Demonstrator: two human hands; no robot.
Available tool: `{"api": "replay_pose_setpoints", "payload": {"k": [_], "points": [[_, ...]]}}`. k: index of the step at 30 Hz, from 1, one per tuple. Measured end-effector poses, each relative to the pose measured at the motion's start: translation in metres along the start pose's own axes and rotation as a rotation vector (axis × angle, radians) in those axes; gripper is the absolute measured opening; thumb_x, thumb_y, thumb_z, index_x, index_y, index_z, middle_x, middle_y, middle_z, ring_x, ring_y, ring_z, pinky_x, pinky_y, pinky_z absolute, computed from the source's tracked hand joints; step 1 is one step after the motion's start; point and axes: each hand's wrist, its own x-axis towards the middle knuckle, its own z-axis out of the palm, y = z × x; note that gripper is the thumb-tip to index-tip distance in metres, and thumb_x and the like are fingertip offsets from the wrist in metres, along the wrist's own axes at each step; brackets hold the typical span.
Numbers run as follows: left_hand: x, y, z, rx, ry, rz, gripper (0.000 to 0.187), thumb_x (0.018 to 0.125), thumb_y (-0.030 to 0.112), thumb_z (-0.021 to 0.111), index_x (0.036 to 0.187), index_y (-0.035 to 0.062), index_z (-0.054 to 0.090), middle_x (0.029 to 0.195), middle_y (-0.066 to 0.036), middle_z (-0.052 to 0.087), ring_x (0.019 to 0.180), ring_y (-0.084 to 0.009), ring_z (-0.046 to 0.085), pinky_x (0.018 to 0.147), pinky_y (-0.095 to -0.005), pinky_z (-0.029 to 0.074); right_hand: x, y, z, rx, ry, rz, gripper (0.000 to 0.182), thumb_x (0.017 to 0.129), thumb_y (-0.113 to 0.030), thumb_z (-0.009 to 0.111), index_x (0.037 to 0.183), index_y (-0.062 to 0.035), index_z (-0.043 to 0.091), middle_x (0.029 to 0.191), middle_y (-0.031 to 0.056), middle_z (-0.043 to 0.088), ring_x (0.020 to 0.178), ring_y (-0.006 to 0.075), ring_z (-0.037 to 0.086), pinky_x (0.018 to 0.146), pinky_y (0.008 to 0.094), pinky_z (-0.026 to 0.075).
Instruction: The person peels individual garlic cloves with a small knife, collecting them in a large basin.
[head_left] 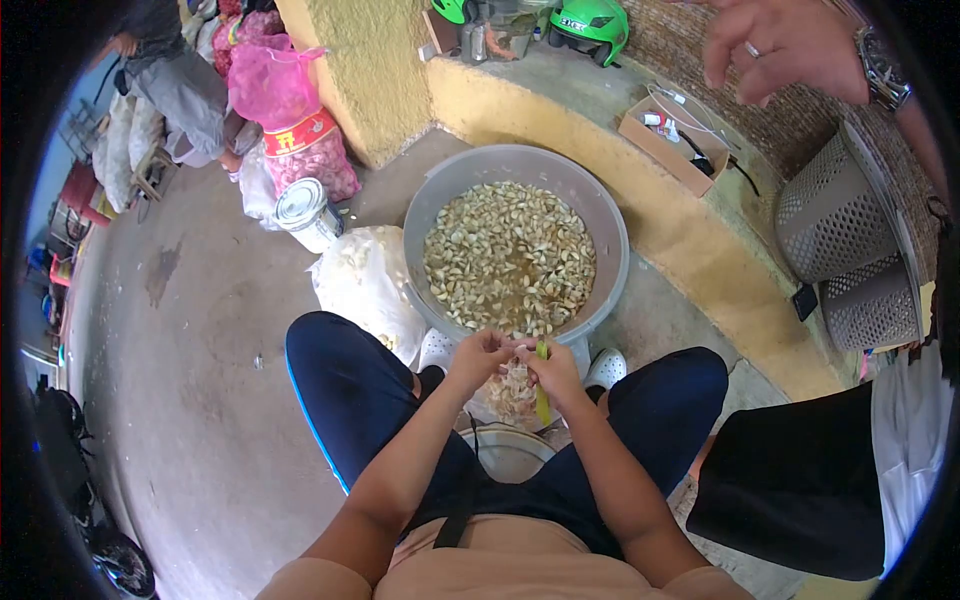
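Observation:
My left hand (pixel 480 360) and my right hand (pixel 553 368) meet over the near rim of a large grey tub (pixel 617 255). Pale garlic-like cloves (pixel 510 240) lie in brownish liquid inside it. Both hands have bent fingers pinched close together; what is between the left fingers is too small to name. A yellow-green knife (pixel 542 390) is in my right hand, pointing down toward my body. Beneath the hands sits a heap of papery peelings (pixel 512 398).
A white sack (pixel 368 285) and a metal can (pixel 305 212) stand left of the tub. Pink net bags (pixel 305 160) are behind. At right, another person's hand (pixel 790 45) hangs above a ledge with a cardboard box (pixel 668 150); grey perforated baskets (pixel 840 215) stand beyond.

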Motion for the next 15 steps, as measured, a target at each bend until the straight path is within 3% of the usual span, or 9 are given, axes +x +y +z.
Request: {"api": "replay_pose_setpoints", "payload": {"k": [3, 9, 12, 15], "points": [[0.001, -0.005, 0.001, -0.001, 0.027, 0.047, 0.015, 0.075, 0.010, 0.062, 0.083, 0.0009, 0.054, 0.074, -0.005, 0.058, 0.061, -0.0100, 0.056, 0.051, -0.0225, 0.049, 0.000, 0.001, -0.002, 0.039, -0.055, -0.022, 0.022, 0.080, -0.016, 0.059, 0.098, -0.0030, 0.061, 0.055, -0.0041, 0.046, 0.044, 0.0039, 0.040, 0.042, 0.0205, 0.037], [0.005, -0.011, -0.003, 0.005, 0.067, 0.040, 0.014, 0.074, 0.008, 0.062, 0.084, -0.0002, 0.056, 0.076, -0.005, 0.058, 0.064, -0.0108, 0.057, 0.054, -0.0229, 0.051, 0.002, 0.001, -0.005, 0.220, 0.061, 0.002, 0.017, 0.078, -0.015, 0.060, 0.093, -0.0075, 0.063, 0.060, -0.0031, 0.050, 0.045, 0.0050, 0.041, 0.041, 0.0211, 0.037], [0.002, -0.001, -0.004, -0.014, 0.093, 0.044, 0.014, 0.074, 0.007, 0.062, 0.084, -0.0004, 0.057, 0.075, -0.006, 0.059, 0.065, -0.0115, 0.058, 0.056, -0.0228, 0.051, 0.009, 0.003, -0.014, 0.177, 0.133, 0.017, 0.018, 0.077, -0.016, 0.060, 0.091, -0.0046, 0.062, 0.058, -0.0016, 0.050, 0.043, 0.0065, 0.042, 0.039, 0.0225, 0.037], [0.000, 0.003, -0.008, -0.040, 0.082, 0.058, 0.014, 0.075, 0.007, 0.062, 0.084, -0.0012, 0.058, 0.075, -0.007, 0.060, 0.066, -0.0126, 0.059, 0.059, -0.0232, 0.051, 0.022, 0.010, -0.024, -0.153, 0.235, 0.029, 0.017, 0.074, -0.014, 0.060, 0.085, -0.0016, 0.061, 0.056, 0.0016, 0.051, 0.041, 0.0097, 0.045, 0.038, 0.0243, 0.038]]}}
